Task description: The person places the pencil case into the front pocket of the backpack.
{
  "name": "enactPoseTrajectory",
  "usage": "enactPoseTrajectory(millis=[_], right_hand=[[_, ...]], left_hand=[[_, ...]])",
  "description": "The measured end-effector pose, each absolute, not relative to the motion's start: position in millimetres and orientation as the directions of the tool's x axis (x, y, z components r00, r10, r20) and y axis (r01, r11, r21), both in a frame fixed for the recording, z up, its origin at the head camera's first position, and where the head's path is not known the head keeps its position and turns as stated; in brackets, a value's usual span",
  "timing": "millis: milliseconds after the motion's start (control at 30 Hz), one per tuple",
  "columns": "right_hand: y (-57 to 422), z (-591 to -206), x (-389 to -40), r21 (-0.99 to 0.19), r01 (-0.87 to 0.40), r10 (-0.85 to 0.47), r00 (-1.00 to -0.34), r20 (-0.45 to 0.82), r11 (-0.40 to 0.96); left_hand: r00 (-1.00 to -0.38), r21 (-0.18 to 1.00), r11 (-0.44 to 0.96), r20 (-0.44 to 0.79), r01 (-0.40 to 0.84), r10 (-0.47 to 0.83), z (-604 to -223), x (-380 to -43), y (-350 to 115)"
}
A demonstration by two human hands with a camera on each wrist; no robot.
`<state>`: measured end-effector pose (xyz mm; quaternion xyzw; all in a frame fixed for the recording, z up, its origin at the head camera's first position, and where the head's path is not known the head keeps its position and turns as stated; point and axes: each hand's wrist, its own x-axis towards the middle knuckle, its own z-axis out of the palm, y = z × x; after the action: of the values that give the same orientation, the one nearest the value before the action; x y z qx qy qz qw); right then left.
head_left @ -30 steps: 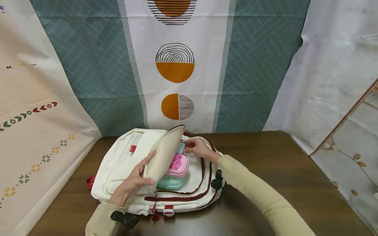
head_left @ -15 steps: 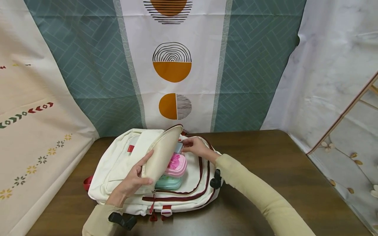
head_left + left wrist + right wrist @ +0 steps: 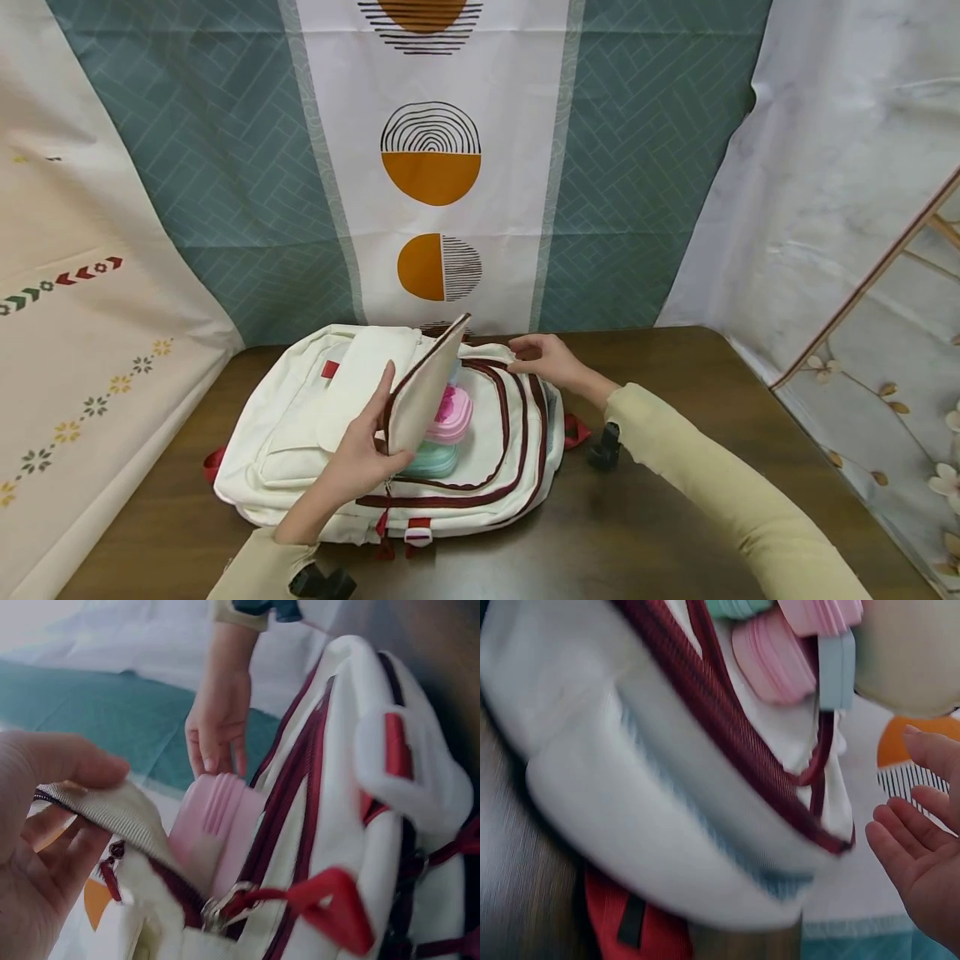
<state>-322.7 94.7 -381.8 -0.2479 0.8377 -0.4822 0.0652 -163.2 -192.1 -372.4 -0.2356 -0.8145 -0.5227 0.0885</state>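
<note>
A white backpack (image 3: pixel 288 417) with dark red zips lies on the table, its front pocket unzipped. My left hand (image 3: pixel 362 457) grips the edge of the cream pocket flap (image 3: pixel 426 385) and holds it up, thumb on one side and fingers on the other. Inside the pocket sit a pink case (image 3: pixel 452 415) and a mint green case (image 3: pixel 431 461). The right wrist view also shows a second pink case (image 3: pixel 772 658) and a grey-blue case (image 3: pixel 836 671). My right hand (image 3: pixel 553 362) hovers off the bag's far right edge, fingers relaxed and holding nothing.
The dark wooden table (image 3: pixel 675 433) extends right of the bag. A patterned curtain (image 3: pixel 450 275) hangs directly behind it. Red straps (image 3: pixel 576 431) stick out at the bag's sides, and a red zip pull (image 3: pixel 330 909) dangles at the front.
My right hand has left the grey-blue case and moved right, away from the pocket. The flap in my left hand now stands more upright and covers more of the cases.
</note>
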Motion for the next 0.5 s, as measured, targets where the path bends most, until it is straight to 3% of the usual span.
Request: enactPoseTrajectory(millis=[200, 367, 500], right_hand=[[126.8, -386.0, -325.6, -0.828, -0.362, -0.448, -0.881, 0.154, 0.428], [144.4, -391.0, -323.8, -0.807, -0.364, -0.419, -0.894, 0.162, 0.465], [153.3, -394.4, -322.5, -0.797, -0.360, -0.409, -0.899, 0.157, 0.486]], left_hand=[[-0.768, 0.620, 0.455, 0.550, 0.639, 0.328, -386.7, -160.5, -170.6], [-0.636, 0.266, 0.641, 0.624, 0.720, 0.454, -406.6, -160.0, -148.3], [-0.548, 0.034, 0.690, 0.636, 0.723, 0.543, -421.8, -161.2, -138.4]])
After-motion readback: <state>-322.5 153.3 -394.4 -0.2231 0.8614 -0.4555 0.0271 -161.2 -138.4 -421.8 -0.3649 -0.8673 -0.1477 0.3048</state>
